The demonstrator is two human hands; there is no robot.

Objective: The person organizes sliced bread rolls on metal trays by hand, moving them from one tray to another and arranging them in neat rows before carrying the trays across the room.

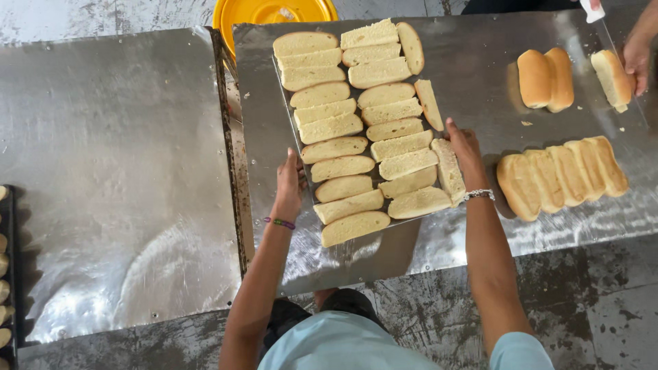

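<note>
While gripping opposite edges of a flat metal tray of halved pale bread rolls at frame centre, left hand and right hand have fingers closed on it above the steel counter.

Two shiny steel tables over a stained, worn concrete floor

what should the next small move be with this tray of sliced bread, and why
Probably lift the tray level and slowly. The left hand and right hand grip opposite edges, and the sliced bread lies loose in crowded rows, some at the rim, so a tilt could spill it.
</note>
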